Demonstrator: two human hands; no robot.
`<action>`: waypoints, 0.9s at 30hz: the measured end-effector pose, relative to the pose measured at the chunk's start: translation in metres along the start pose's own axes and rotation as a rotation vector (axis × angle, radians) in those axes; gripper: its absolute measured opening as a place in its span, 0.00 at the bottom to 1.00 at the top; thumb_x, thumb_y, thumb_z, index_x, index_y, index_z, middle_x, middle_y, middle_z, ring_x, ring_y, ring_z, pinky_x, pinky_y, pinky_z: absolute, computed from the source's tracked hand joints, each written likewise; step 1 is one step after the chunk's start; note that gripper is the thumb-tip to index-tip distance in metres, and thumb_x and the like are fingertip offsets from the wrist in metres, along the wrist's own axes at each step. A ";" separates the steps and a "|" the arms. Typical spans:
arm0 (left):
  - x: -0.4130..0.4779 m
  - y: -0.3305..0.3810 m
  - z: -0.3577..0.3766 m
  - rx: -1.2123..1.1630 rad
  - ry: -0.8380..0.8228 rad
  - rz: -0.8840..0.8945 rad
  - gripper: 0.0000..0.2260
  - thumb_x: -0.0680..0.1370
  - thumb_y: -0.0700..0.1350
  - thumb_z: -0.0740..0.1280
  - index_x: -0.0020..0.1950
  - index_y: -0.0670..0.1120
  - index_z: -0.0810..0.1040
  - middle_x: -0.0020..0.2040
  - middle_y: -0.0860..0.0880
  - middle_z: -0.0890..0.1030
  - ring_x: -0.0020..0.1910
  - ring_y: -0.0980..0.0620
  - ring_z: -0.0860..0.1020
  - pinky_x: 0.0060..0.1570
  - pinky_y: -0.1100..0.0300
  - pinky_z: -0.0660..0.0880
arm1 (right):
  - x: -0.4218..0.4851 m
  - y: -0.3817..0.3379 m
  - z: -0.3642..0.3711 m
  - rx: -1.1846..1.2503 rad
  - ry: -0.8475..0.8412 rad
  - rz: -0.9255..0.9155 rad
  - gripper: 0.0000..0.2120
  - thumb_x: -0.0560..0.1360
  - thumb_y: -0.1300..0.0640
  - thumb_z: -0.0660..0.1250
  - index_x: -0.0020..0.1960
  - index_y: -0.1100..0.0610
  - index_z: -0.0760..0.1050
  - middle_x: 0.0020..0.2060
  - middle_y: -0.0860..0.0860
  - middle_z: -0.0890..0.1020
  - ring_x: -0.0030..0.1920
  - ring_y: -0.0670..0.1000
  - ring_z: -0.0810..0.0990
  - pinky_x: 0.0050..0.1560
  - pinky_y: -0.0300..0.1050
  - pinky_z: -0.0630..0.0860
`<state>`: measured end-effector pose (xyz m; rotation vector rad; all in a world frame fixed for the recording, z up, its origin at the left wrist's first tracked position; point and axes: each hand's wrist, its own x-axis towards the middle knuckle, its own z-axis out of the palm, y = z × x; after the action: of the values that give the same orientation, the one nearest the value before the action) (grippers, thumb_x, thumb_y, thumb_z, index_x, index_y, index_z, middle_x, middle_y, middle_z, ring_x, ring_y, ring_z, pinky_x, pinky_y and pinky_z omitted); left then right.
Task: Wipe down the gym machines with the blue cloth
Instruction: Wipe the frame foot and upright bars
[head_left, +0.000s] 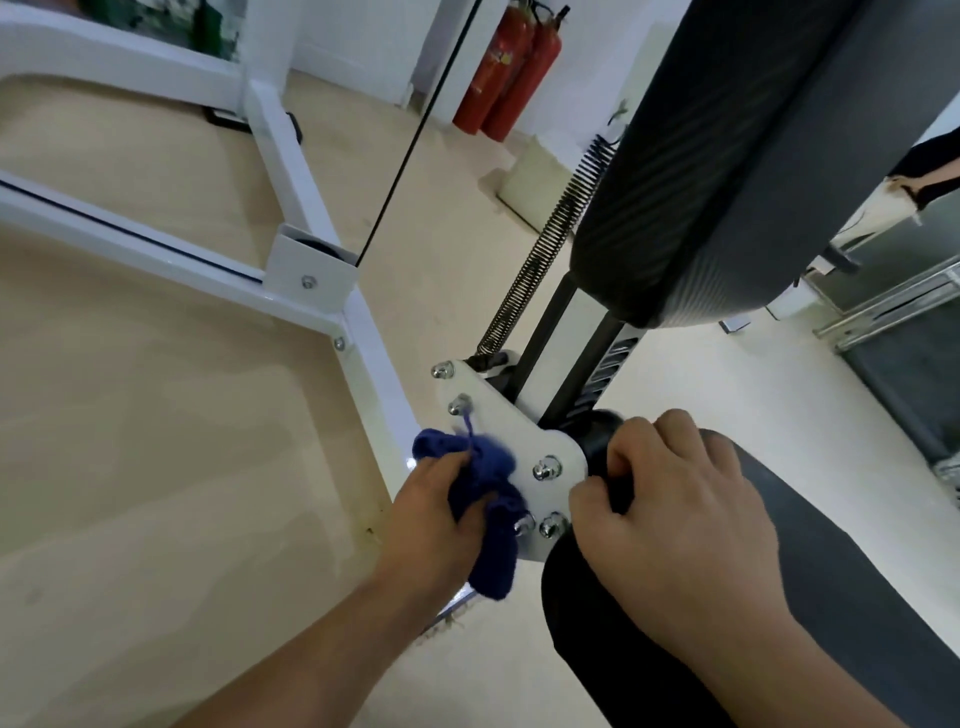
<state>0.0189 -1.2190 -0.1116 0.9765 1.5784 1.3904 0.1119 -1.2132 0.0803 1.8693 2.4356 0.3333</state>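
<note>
Blue cloth (485, 491) gripped by left hand (435, 517) on bracket (501, 418); right hand (675, 512) clutches roller (598, 441).

The crumpled blue cloth (488, 470), gripped by the left hand (431, 525), lies against the gym machine's white bolted plate (511, 431), one end hanging.

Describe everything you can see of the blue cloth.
The blue cloth is dark blue, soft and knitted-looking, bunched into a crumpled wad with one end hanging down. A loose thread runs up toward a bolt. The left hand grips it, pressing it against the white bracket plate of the machine. The right hand grips the black pad beside it, not touching it.
</note>
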 end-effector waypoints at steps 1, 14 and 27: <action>-0.002 0.008 0.001 -0.017 0.004 0.032 0.12 0.77 0.43 0.70 0.53 0.61 0.77 0.49 0.63 0.79 0.49 0.61 0.78 0.46 0.68 0.72 | 0.004 -0.001 0.001 -0.028 -0.025 0.003 0.10 0.73 0.40 0.53 0.44 0.45 0.65 0.45 0.43 0.68 0.50 0.51 0.65 0.52 0.51 0.71; 0.021 0.029 -0.019 0.121 0.075 0.116 0.02 0.78 0.47 0.70 0.50 0.52 0.80 0.46 0.58 0.79 0.43 0.55 0.78 0.44 0.64 0.74 | 0.009 0.002 0.007 0.051 0.008 0.067 0.09 0.75 0.42 0.56 0.45 0.45 0.69 0.46 0.44 0.69 0.51 0.51 0.64 0.55 0.50 0.62; -0.004 0.049 -0.013 0.285 -0.076 0.773 0.15 0.83 0.46 0.65 0.70 0.49 0.78 0.68 0.46 0.72 0.65 0.48 0.72 0.64 0.60 0.69 | 0.015 0.010 0.011 0.158 0.008 0.115 0.09 0.77 0.48 0.51 0.49 0.47 0.69 0.48 0.45 0.71 0.51 0.51 0.64 0.55 0.50 0.60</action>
<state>0.0103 -1.2229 -0.0614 1.9279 1.4175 1.6072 0.1189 -1.1951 0.0726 2.0800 2.4303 0.1566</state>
